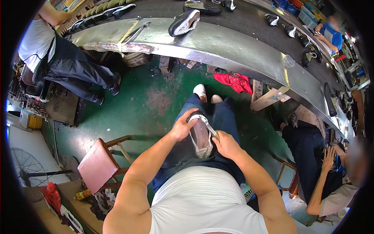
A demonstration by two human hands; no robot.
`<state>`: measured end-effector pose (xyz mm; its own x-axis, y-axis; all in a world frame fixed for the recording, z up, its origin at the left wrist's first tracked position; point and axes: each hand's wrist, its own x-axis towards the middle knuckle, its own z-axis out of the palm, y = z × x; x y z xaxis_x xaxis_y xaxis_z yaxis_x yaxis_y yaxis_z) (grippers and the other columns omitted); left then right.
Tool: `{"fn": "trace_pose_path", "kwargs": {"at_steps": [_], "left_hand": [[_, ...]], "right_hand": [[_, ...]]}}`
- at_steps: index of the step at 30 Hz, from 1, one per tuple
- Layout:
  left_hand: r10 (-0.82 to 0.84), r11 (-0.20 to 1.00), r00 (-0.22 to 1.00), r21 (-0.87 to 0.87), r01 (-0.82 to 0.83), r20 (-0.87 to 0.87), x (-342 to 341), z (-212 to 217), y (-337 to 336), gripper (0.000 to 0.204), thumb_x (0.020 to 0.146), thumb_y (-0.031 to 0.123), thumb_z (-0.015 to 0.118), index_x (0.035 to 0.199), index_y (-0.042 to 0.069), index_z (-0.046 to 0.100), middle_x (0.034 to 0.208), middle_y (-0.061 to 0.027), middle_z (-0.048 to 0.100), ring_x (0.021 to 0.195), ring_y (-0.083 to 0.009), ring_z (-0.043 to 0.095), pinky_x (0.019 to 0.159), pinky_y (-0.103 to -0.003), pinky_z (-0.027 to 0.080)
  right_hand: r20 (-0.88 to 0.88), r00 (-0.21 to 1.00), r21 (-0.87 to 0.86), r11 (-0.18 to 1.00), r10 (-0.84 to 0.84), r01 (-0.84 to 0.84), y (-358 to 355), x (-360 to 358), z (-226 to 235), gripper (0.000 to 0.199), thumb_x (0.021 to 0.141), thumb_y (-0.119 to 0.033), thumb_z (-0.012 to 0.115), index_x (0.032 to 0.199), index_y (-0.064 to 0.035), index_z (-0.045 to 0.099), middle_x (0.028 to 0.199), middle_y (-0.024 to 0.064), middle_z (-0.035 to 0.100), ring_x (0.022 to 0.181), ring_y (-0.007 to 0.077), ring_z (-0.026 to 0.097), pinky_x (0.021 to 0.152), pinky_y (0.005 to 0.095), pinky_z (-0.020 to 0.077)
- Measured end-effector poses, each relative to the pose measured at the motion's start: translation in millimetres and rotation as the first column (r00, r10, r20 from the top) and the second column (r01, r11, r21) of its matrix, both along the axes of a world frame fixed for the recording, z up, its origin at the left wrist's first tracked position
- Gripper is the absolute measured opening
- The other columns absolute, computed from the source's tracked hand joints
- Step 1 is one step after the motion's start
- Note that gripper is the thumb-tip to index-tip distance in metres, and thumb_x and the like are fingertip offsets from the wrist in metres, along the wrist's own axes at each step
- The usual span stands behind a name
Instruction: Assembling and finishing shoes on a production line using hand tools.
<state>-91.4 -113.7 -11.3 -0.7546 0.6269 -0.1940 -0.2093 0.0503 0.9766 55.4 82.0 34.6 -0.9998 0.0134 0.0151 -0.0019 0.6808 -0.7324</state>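
My left hand (pixel 182 128) curls around the toe end of the shoe (pixel 200 136) resting on my lap — sole up — while my right hand (pixel 225 145) pinches a thin tool (pixel 209 128) against it, fingers closed.

We see a worn green floor (pixel 148 105) stained in patches, with a long curved metal workbench (pixel 226 45) running across the top and shoes (pixel 184 22) lying along it. A wooden stool with a pink seat (pixel 97 165) stands at lower left, near a floor fan (pixel 29 171). A red cloth (pixel 237 82) lies under the bench beside wooden blocks (pixel 269 99), in even daylight
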Motion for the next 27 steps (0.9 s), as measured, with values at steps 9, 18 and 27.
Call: {"fn": "trace_pose_path", "kwargs": {"at_steps": [9,18,27], "left_hand": [[-0.004,0.984,0.933,0.168,-0.061,0.361,20.9,38.2,12.2,0.057,0.096,0.012,0.068,0.147,0.008,0.045,0.127,-0.0071,0.06,0.116,-0.0149,0.054,0.104,-0.032,0.043],[0.148,0.957,0.842,0.289,0.01,-0.519,47.9,108.1,-3.5,0.098,0.074,0.003,0.086,0.151,-0.001,0.027,0.141,-0.0252,0.048,0.134,-0.0363,0.049,0.112,-0.047,0.039],[0.079,0.968,0.336,0.153,0.2,-0.938,35.3,148.1,-3.1,0.096,0.074,0.01,0.088,0.148,-0.007,0.03,0.142,-0.0275,0.047,0.136,-0.0403,0.047,0.114,-0.048,0.036]], "right_hand": [[0.301,0.952,0.287,0.957,-0.047,-0.044,-11.0,30.1,54.4,0.016,0.095,-0.01,0.057,0.1,0.0036,0.051,0.092,0.0269,0.061,0.083,0.0449,0.066,0.073,0.0529,0.0537],[-0.133,0.99,-0.257,0.963,0.046,-0.079,28.9,83.5,56.5,0.034,0.088,-0.004,0.069,0.122,0.0018,0.066,0.088,0.0103,0.065,0.07,0.021,0.061,0.067,0.0311,0.0488],[0.007,0.962,-0.477,0.845,-0.272,0.243,32.8,86.4,26.3,0.016,0.091,-0.009,0.068,0.103,0.0004,0.066,0.083,0.005,0.06,0.071,0.012,0.055,0.067,0.0271,0.0463]]}}
